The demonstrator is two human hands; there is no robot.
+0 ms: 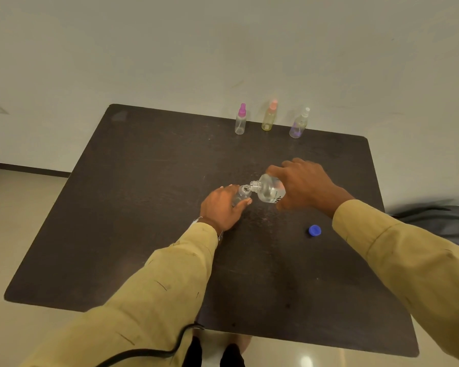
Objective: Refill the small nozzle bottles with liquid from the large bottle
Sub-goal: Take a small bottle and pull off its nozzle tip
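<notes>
My right hand (306, 185) grips the large clear bottle (269, 190), tilted with its open neck down to the left. The neck meets the open mouth of a small clear bottle (243, 193) that my left hand (221, 207) holds on the dark table (149, 207). The small bottle's body is mostly hidden by my fingers. Three small nozzle bottles stand upright at the table's far edge: one with a magenta nozzle (241, 120), a yellowish one with a pink nozzle (270, 116), and a purplish one with a white nozzle (299, 124).
A blue cap (314, 230) lies on the table, right of my hands and nearer to me. A grey bag (443, 221) sits off the table's right edge. A black cable (154, 350) hangs by my left sleeve. A pale wall stands behind the table.
</notes>
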